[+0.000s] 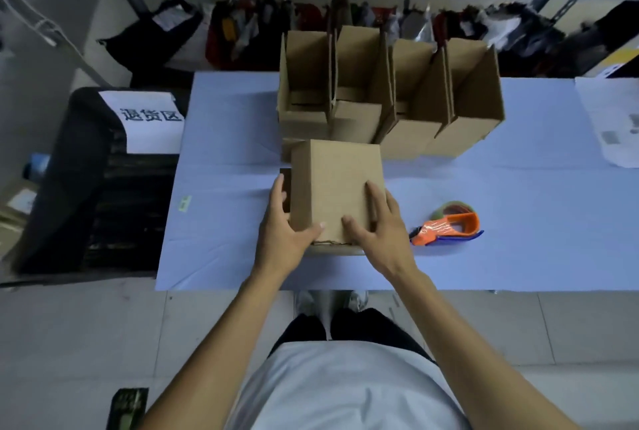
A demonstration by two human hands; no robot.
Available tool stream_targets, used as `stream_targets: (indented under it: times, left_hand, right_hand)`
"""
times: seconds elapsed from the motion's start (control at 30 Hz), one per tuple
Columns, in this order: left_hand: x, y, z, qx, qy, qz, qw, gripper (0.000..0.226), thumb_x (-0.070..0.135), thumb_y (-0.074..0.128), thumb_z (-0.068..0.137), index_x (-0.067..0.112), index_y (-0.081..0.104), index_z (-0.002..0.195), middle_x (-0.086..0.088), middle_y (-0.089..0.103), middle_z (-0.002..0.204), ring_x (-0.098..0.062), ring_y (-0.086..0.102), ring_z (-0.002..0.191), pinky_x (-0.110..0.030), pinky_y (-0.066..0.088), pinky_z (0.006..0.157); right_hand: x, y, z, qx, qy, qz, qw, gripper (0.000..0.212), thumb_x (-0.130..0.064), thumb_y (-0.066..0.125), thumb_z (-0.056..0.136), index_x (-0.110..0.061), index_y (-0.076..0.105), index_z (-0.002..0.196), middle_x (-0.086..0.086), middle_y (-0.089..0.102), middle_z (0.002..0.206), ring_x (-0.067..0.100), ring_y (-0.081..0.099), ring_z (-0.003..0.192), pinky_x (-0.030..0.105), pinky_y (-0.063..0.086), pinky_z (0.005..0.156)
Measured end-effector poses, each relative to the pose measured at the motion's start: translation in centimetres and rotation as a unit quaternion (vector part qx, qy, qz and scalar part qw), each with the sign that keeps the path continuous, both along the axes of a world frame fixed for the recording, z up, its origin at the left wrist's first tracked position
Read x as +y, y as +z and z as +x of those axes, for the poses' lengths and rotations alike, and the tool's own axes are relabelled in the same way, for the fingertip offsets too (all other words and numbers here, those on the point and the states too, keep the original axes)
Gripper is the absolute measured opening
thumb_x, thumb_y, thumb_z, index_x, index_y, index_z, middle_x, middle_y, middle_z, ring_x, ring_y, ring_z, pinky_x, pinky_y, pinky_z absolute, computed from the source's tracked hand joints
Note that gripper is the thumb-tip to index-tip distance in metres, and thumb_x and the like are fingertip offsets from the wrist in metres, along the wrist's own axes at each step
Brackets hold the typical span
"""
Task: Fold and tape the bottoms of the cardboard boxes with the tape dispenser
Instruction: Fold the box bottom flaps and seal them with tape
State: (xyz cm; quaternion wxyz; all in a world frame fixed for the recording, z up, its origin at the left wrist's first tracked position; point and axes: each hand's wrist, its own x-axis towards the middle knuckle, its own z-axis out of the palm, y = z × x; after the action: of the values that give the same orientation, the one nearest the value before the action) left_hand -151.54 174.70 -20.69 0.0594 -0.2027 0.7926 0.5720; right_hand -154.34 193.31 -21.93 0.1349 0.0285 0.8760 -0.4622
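A small brown cardboard box (332, 184) stands on the blue table (224, 139) in front of me. My left hand (283, 229) grips its left side, thumb on the top face. My right hand (378, 222) lies flat on the top face near its right edge, fingers straight. An orange and blue tape dispenser (447, 224) lies on the table to the right of the box, a hand's width from my right hand. Behind the box stands a row of several open cardboard boxes (390, 91), flaps upright.
A black bin with a white paper sign (148, 118) stands left of the table. Printed papers (612, 118) lie at the table's right end. Shelves with bags and clothes (242, 32) run behind. The table's near edge is just in front of my legs.
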Motion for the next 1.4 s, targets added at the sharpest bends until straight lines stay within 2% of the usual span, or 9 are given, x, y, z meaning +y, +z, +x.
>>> stream_targets:
  times: [0.37,0.53,0.67,0.8,0.9,1.07,1.17,1.27,1.4]
  left_hand:
    - [1.9,0.8,-1.3,0.049,0.006,-0.02,0.999,0.066,0.007,0.072,0.083,0.029,0.047,0.139,0.012,0.064,0.101,0.01,0.057,0.077,-0.008,0.046,0.064]
    - [3.9,1.5,-3.4,0.053,-0.048,-0.129,0.989,0.026,0.016,0.069,0.082,0.029,0.071,0.104,0.026,0.059,0.066,0.006,0.053,0.064,-0.016,0.042,0.061]
    - [5.3,1.9,-4.6,0.019,-0.094,-0.224,0.97,0.028,0.024,0.067,0.082,0.034,0.071,0.108,0.015,0.062,0.082,-0.011,0.057,0.08,-0.026,0.047,0.07]
    - [5.7,1.8,-5.5,0.011,0.043,-0.022,0.999,0.024,0.005,0.071,0.081,0.017,0.074,0.102,0.008,0.073,0.089,-0.004,0.069,0.08,-0.022,0.054,0.07]
    - [5.4,1.0,-5.2,-0.027,0.197,0.143,0.97,0.021,-0.004,0.064,0.085,0.015,0.071,0.091,-0.003,0.075,0.09,-0.005,0.069,0.071,-0.019,0.052,0.061]
    - [5.9,-3.2,-2.6,-0.095,0.332,0.293,0.891,0.019,-0.004,0.056,0.092,0.009,0.066,0.101,-0.012,0.071,0.106,-0.027,0.066,0.093,-0.038,0.053,0.083]
    - [6.4,-4.8,-1.9,-0.107,0.332,0.156,0.924,0.024,-0.003,0.063,0.087,0.014,0.057,0.103,-0.01,0.066,0.108,-0.032,0.063,0.103,-0.034,0.05,0.081]
    - [5.5,-5.3,-2.1,-0.148,0.206,-0.068,0.965,0.092,0.014,0.08,0.072,0.022,0.024,0.145,-0.011,0.046,0.132,-0.033,0.055,0.108,-0.037,0.048,0.085]
    - [3.5,-4.8,-4.6,-0.129,-0.023,-0.34,0.931,0.108,0.047,0.087,0.061,0.035,0.023,0.148,-0.009,-0.004,0.157,-0.037,0.019,0.138,-0.047,0.03,0.109]
  right_hand:
    - [-1.6,-0.2,-1.8,-0.087,0.046,-0.021,0.995,0.073,-0.05,0.066,0.087,-0.03,0.035,0.15,-0.001,0.028,0.158,0.015,0.026,0.145,0.029,0.027,0.111]
    - [0.9,1.7,-5.4,-0.065,0.022,-0.098,0.993,0.086,-0.047,0.069,0.087,-0.034,0.018,0.156,-0.008,0.025,0.16,0.013,0.029,0.145,0.04,0.032,0.116]
    - [4.3,2.3,-8.5,-0.022,0.066,-0.036,0.997,0.099,-0.044,0.075,0.083,-0.038,0.008,0.156,-0.005,0.019,0.162,0.02,0.027,0.145,0.045,0.035,0.114]
    - [5.9,1.8,-9.7,0.031,0.149,0.066,0.986,0.1,-0.052,0.074,0.079,-0.039,0.01,0.155,-0.001,0.01,0.164,0.025,0.017,0.147,0.045,0.027,0.117]
    - [6.4,0.6,-9.0,0.025,0.17,0.158,0.972,0.094,-0.067,0.066,0.077,-0.043,0.016,0.153,0.002,-0.002,0.165,0.034,0.007,0.149,0.049,0.02,0.118]
    - [7.5,-2.6,-5.7,-0.115,0.21,0.111,0.965,0.113,-0.059,0.077,0.07,-0.045,0.001,0.154,0.007,-0.021,0.161,0.037,0.044,0.132,0.036,0.04,0.1]
    - [6.3,-3.9,-4.7,-0.093,0.314,0.171,0.929,0.104,-0.041,0.079,0.077,-0.041,0.009,0.154,0.018,-0.017,0.16,0.04,0.058,0.111,0.038,0.049,0.09]
    - [5.6,-4.0,-5.6,-0.03,0.294,0.155,0.943,0.068,-0.024,0.07,0.086,-0.033,0.035,0.143,0.014,0.016,0.156,0.038,0.062,0.095,0.04,0.051,0.082]
    - [6.1,-4.1,-5.8,-0.005,0.278,0.153,0.948,0.059,-0.02,0.063,0.09,-0.034,0.04,0.142,0.009,0.02,0.158,0.031,0.061,0.098,0.034,0.047,0.08]
